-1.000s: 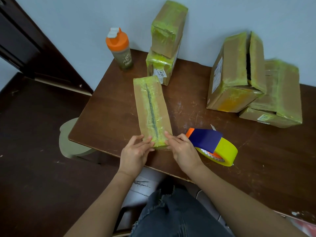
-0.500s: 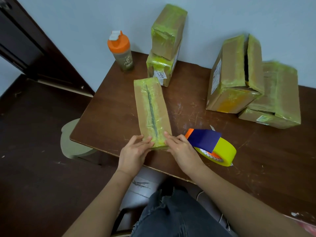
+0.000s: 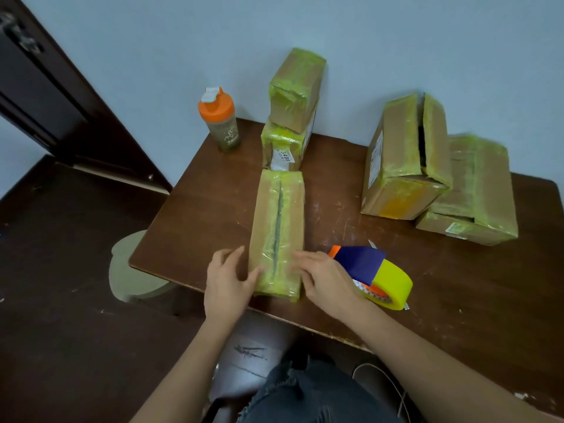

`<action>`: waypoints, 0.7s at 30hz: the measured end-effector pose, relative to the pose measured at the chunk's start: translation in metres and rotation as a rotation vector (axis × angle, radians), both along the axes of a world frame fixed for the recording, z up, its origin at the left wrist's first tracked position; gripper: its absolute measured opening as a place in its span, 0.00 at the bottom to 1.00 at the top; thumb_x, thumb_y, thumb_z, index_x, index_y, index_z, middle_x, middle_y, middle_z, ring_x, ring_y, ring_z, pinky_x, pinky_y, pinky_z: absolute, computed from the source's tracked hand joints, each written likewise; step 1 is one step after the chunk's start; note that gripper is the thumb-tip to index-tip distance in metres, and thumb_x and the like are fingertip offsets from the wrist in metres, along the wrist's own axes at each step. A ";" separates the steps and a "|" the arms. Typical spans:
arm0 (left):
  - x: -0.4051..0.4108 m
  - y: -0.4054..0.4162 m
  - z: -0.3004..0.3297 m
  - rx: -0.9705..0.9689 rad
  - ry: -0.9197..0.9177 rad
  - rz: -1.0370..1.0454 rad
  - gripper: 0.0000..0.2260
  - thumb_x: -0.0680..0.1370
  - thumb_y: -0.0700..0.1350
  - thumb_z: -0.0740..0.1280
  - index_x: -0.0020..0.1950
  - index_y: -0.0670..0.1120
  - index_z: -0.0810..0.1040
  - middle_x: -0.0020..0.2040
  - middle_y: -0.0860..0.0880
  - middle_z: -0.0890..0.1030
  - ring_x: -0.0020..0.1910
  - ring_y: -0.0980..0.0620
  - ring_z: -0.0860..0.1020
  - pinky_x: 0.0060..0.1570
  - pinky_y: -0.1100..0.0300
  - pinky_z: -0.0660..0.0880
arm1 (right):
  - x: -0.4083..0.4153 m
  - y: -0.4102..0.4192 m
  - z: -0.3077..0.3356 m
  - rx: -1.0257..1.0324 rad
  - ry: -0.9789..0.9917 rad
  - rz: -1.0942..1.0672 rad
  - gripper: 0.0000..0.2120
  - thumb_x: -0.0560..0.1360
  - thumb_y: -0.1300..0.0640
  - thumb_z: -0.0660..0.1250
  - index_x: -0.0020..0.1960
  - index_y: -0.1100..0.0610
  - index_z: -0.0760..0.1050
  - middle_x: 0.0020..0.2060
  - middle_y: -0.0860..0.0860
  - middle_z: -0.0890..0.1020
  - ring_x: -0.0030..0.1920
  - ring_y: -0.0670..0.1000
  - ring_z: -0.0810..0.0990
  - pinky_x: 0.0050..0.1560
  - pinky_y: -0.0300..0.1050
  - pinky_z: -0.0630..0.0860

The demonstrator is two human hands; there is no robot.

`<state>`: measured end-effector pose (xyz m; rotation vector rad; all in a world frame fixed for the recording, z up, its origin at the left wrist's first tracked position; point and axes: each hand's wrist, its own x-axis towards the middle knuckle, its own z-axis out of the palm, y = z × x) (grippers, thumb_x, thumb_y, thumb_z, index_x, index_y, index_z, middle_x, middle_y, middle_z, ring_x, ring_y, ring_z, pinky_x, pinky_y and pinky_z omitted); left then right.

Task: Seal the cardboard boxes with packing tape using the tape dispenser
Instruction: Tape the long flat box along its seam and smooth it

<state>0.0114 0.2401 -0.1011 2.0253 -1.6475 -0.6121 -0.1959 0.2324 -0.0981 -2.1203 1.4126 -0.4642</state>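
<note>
Both hands, left [image 3: 225, 280] and right [image 3: 328, 280], fingers loosely extended, flanking near end of long flat yellow-taped cardboard box [image 3: 277, 230] at frame centre; blue-and-yellow tape dispenser [image 3: 374, 274] idle beside right hand. Risk, likely: tape lifting along centre seam if left unpressed.

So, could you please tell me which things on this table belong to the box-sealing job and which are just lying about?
Part of the job:
- long cardboard box, left hand and right hand at its near end
- tape dispenser with yellow tape
- two stacked boxes
- open-seamed box
- flat box behind it

Lying about:
- orange-lidded shaker bottle
</note>
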 end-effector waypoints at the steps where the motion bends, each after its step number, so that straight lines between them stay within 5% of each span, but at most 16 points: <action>1: -0.003 -0.002 -0.001 0.200 0.020 0.063 0.31 0.73 0.55 0.73 0.71 0.43 0.70 0.64 0.45 0.73 0.63 0.46 0.73 0.58 0.52 0.72 | 0.003 -0.003 0.004 0.036 0.017 0.019 0.17 0.73 0.69 0.63 0.58 0.57 0.80 0.65 0.54 0.78 0.60 0.59 0.78 0.57 0.54 0.77; 4: -0.009 -0.011 -0.003 0.489 0.233 0.106 0.19 0.76 0.53 0.70 0.59 0.41 0.78 0.52 0.45 0.80 0.54 0.44 0.80 0.50 0.58 0.76 | 0.008 -0.008 0.014 0.217 0.086 0.110 0.21 0.74 0.67 0.62 0.64 0.53 0.78 0.76 0.49 0.65 0.68 0.56 0.73 0.63 0.46 0.74; 7: 0.009 -0.025 0.008 0.491 0.080 0.120 0.08 0.77 0.50 0.69 0.51 0.46 0.80 0.50 0.46 0.82 0.45 0.48 0.79 0.43 0.61 0.76 | 0.006 -0.016 0.025 0.090 0.086 -0.022 0.21 0.75 0.66 0.60 0.64 0.52 0.78 0.67 0.47 0.75 0.63 0.54 0.76 0.57 0.50 0.77; 11: 0.041 -0.040 0.016 0.356 -0.100 0.227 0.21 0.77 0.44 0.68 0.69 0.50 0.73 0.65 0.44 0.74 0.59 0.41 0.77 0.55 0.51 0.74 | 0.000 -0.036 0.033 -0.071 0.123 -0.297 0.23 0.77 0.64 0.61 0.71 0.54 0.69 0.69 0.53 0.70 0.65 0.56 0.69 0.61 0.52 0.74; 16: 0.027 -0.035 0.018 0.455 -0.086 0.375 0.38 0.74 0.57 0.70 0.75 0.44 0.54 0.67 0.41 0.57 0.60 0.32 0.72 0.55 0.44 0.71 | 0.000 -0.056 0.033 0.299 0.174 -0.332 0.33 0.80 0.55 0.62 0.80 0.57 0.49 0.79 0.57 0.52 0.76 0.60 0.54 0.70 0.51 0.64; 18: 0.025 -0.035 0.016 0.432 -0.040 0.377 0.37 0.76 0.55 0.69 0.75 0.43 0.52 0.67 0.40 0.58 0.58 0.32 0.73 0.53 0.45 0.71 | 0.003 -0.060 0.031 0.317 0.209 -0.302 0.31 0.80 0.54 0.62 0.78 0.60 0.54 0.76 0.58 0.60 0.73 0.61 0.59 0.69 0.50 0.64; 21: 0.042 -0.040 0.016 0.242 -0.076 0.411 0.32 0.76 0.44 0.70 0.75 0.41 0.56 0.68 0.39 0.56 0.56 0.31 0.72 0.56 0.42 0.71 | 0.005 -0.065 0.038 0.215 0.302 -0.449 0.21 0.78 0.56 0.62 0.70 0.57 0.66 0.59 0.56 0.76 0.59 0.59 0.75 0.52 0.51 0.74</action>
